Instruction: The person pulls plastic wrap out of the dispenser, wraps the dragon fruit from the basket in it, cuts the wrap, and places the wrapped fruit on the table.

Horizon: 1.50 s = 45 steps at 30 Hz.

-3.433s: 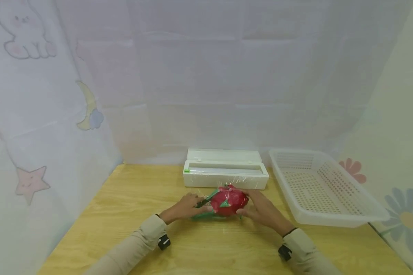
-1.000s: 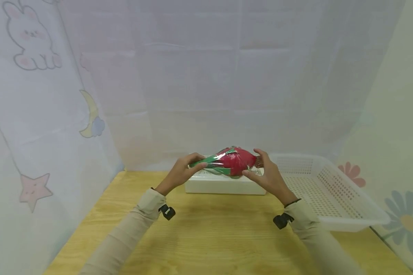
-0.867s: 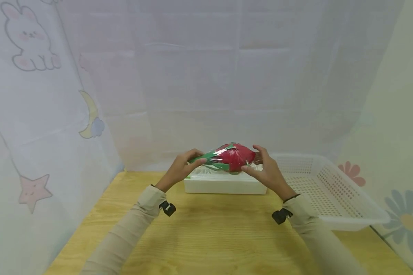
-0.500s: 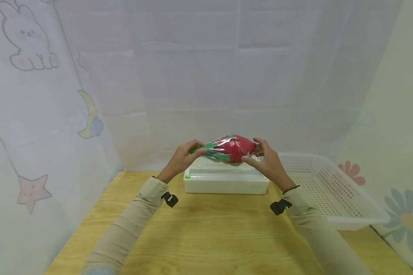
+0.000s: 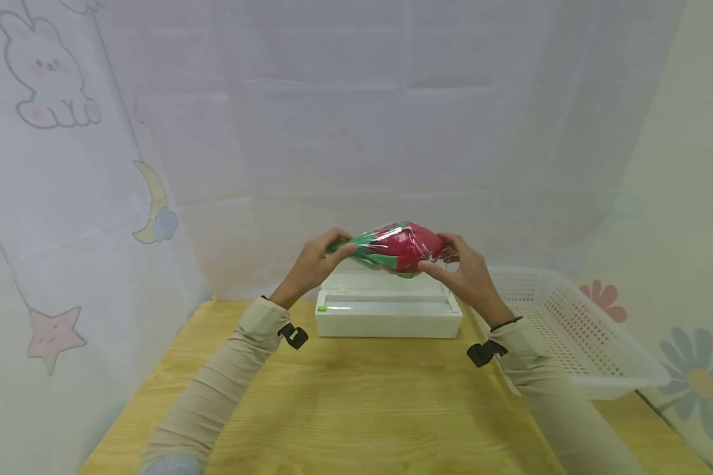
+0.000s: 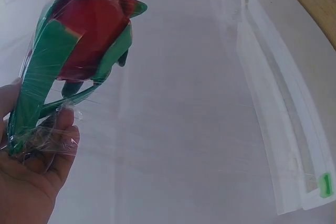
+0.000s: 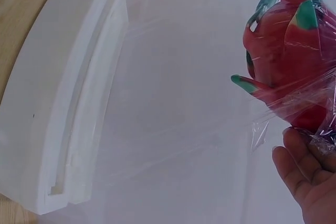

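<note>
A red dragon fruit [image 5: 404, 245] with long green scales is wrapped in clear cling film, held up sideways in front of the back wall. My left hand [image 5: 317, 264] pinches its green tips at the left end, thumb in front. At the red right end, my right hand [image 5: 466, 274] holds it between thumb and fingers. In the left wrist view, crumpled film gathers around the fruit's green tips [image 6: 34, 87] at the fingers. The right wrist view has my fingers [image 7: 302, 163] under the red end, where loose film bunches up.
Behind and below the fruit stands a white cling film dispenser [image 5: 386, 325], lid raised, with a green tab at its left end. A white perforated basket [image 5: 612, 381] sits at the right on the wooden table [image 5: 356, 409]. Printed cloth walls enclose the back and sides.
Earlier both hands had the wrapped dragon fruit low over the table, before the dispenser. They have lifted it, and over the last second it rises further, uncovering more of the dispenser.
</note>
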Tool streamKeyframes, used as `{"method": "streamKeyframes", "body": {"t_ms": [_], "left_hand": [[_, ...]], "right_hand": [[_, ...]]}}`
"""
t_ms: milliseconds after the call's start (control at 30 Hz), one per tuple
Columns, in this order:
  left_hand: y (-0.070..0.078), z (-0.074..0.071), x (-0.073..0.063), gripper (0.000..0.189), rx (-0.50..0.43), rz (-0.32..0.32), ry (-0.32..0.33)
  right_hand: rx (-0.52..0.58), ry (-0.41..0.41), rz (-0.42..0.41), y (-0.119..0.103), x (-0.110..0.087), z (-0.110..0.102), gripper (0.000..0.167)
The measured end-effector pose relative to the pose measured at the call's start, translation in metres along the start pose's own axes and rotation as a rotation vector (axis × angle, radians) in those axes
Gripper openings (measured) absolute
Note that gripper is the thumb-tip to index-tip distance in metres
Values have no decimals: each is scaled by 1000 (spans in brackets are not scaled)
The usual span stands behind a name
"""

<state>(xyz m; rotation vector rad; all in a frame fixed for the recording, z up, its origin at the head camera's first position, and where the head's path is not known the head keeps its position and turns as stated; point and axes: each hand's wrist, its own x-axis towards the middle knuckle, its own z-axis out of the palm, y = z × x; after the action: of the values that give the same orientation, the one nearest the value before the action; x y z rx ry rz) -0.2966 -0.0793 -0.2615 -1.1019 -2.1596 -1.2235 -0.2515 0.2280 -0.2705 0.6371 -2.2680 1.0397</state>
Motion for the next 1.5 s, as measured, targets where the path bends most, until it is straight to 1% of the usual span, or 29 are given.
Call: {"method": "streamKeyframes", "body": {"t_ms": [267,433,667,767,900,1067,1167,1367,1500], "left_hand": [[13,-8,2,22,32,16,37],[24,-11,2,22,16,16,37],[39,-15,-1,18,26,30,39],[43,-17,-1,19,0,23,31],[48,-20,-3,20,-40,-2,13],[55,-22,-5,21,-62,-26,-8],[58,-22,-7,22,-79,-46,-25],[64,-22,-12,22,-93,-52,-53],[65,-22,-15,23,-102,-63,-75]], "right_hand": [[-47,39,-38,-9,1,-5,66],[-71,58,-48,-13,-2,-8,63],[-98,71,-66,-23,-8,-15,58],[-109,81,-78,-30,-9,-19,57],[-115,86,-87,-35,-9,-21,55],[-104,96,-69,-35,-10,-23,57],[-78,97,-34,-36,-12,-23,56],[-37,81,33,-38,-19,-22,39],[-1,59,65,-39,-22,-22,37]]}}
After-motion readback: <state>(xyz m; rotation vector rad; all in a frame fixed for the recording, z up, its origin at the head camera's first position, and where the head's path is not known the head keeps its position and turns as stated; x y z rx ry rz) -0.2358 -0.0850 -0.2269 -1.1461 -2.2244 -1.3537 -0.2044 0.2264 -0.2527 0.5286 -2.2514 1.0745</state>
